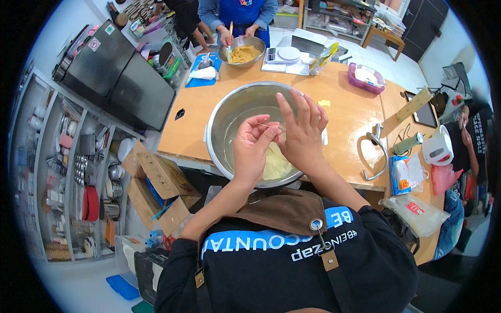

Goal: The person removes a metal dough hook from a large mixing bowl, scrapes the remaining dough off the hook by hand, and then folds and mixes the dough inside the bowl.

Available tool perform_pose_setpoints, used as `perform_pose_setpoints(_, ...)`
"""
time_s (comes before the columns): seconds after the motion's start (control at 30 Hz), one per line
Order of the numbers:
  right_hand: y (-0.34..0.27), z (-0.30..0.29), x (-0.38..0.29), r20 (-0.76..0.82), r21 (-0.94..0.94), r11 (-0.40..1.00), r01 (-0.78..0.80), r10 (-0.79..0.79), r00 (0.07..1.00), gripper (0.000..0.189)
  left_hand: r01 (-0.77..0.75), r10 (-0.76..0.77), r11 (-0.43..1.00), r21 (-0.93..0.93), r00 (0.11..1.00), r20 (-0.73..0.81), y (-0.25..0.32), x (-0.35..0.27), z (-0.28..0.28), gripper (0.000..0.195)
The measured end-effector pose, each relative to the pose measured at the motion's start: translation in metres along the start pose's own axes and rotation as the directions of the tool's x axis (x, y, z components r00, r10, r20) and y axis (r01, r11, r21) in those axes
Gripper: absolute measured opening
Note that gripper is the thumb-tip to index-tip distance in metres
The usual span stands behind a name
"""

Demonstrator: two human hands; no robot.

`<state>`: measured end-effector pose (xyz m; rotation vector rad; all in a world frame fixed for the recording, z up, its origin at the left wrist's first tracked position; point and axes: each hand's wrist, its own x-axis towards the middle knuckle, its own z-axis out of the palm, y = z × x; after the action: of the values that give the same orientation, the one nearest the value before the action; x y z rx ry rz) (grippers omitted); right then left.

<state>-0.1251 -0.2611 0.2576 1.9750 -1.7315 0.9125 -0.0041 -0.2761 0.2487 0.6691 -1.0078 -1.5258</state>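
My left hand is raised over a large metal mixing bowl, thumb and fingertips pinched on a thin pale strand, perhaps dough. Close beside it, my right hand has several fingers spread upward. Its thumb side meets the left fingertips, and whether it also grips the strand is hidden. Pale yellow dough lies in the bottom of the bowl, partly covered by my hands and wrists.
Across the wooden table, a person stirs brown-yellow batter in a metal bowl. A kitchen scale and purple container stand at the far side. Rightward lie a metal dough hook and hand mixer. An open cardboard box sits left.
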Motion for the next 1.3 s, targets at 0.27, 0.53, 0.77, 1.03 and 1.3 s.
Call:
perform_pose_setpoints(0.27,0.023,0.004,0.002,0.037,-0.016,0.996,0.092,-0.091,0.995,0.065,-0.108,0.115,0.99,0.086,0.991,-0.075,-0.015,0.003,0.023,0.031)
perform_pose_setpoints(0.53,0.039,0.012,0.004,0.158,0.08,0.986,0.145,-0.156,0.975,0.07,-0.02,0.045,0.981,0.194,0.991,-0.126,-0.03,0.017,0.011,0.024)
perform_pose_setpoints(0.77,0.076,0.033,0.008,0.336,0.33,0.943,-0.033,-0.085,0.938,0.08,-0.037,-0.408,0.287,0.957,0.899,0.157,-0.06,0.08,-0.067,0.051)
perform_pose_setpoints(1.03,0.096,0.055,0.002,0.189,0.581,0.799,-0.155,0.052,0.981,0.062,-0.635,-0.785,-0.445,0.631,0.616,0.065,-0.168,0.069,-0.055,0.115)
perform_pose_setpoints(1.3,0.112,0.052,-0.004,0.259,0.619,0.751,-0.229,0.08,0.962,0.053,-0.669,-0.765,-0.221,0.709,0.57,0.3,-0.197,0.123,-0.088,0.041)
